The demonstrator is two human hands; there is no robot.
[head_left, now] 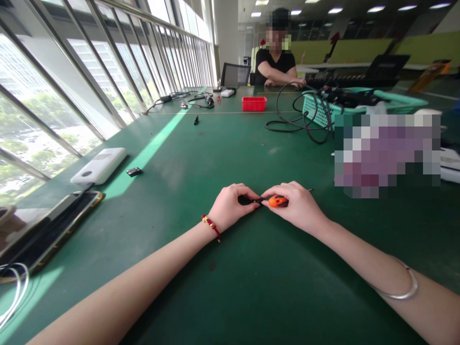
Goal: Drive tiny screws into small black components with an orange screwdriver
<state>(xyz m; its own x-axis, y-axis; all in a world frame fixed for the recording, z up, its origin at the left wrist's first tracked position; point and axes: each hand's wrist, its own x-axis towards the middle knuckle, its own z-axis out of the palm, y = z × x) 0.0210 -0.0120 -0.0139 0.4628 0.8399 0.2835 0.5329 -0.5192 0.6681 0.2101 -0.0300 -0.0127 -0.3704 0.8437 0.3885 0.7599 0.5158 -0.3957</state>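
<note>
My left hand (235, 203), with a red beaded bracelet at the wrist, pinches a small black part (257, 201) between thumb and fingers just above the green table. My right hand (298, 203) is closed round a screwdriver with an orange and black handle (276, 201). The handle's end faces left, and a thin metal shaft (310, 189) shows beyond the hand on the right. The right fingertips meet the black part too. Fingers hide most of that part, so its exact kind is unclear.
Left on the table (172, 282) are a white power bank (102, 165), a phone (68, 223) and a small black piece (134, 171). Farther off stand a red bin (254, 104) and a teal basket (318, 112) with black cables. A person (276, 62) sits at the far end.
</note>
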